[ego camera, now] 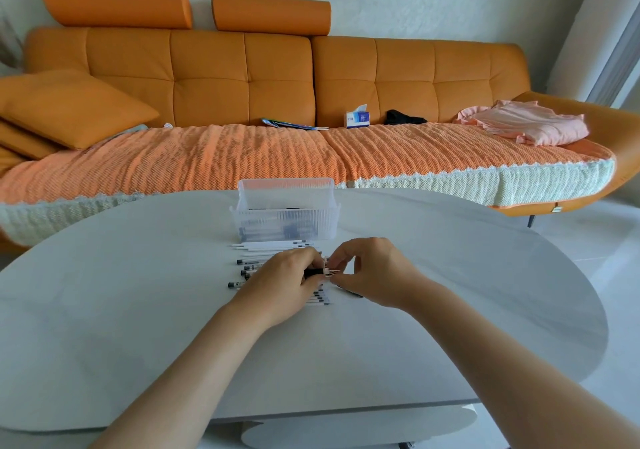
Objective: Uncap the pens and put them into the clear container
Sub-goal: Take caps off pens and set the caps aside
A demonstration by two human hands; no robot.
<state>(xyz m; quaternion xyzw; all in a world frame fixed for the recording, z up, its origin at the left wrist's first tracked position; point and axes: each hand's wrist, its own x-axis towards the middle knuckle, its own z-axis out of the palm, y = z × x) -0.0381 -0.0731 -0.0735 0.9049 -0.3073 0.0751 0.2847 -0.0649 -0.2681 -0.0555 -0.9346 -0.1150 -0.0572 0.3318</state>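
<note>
1. Both hands are together just on my side of the clear container (285, 190), low over the row of pens (273, 246) lying on the white table (138, 275).
2. Left hand (287, 282) is curled round the black end of one pen (318, 273). Right hand (374, 272) pinches the other end between thumb and fingertips. So the two of them are clamped on the same pen, nearly touching at its middle.
3. My read: this is the uncapping step, with one pen held up off the row for the pull. The joint sits hidden between the fingers, so I cannot tell whether the cap has come free.
4. Next, I judge, comes a straight pull apart along the pen's length. The cap then gets set aside, and the pen goes up over the container's near wall to be laid in lengthwise.
5. Now the pens themselves: slim sticks with pale barrels and black tips, lying side by side, parallel to the container's near wall. The farthest ones lie right at its foot.
6. Several pens show dimly through the container's ribbed wall, so part of the job looks done and plenty remain outside.
7. One dark piece (349, 292) lies under my right hand, on the side away from the container. It may be a cap or something else; I cannot tell.
</note>
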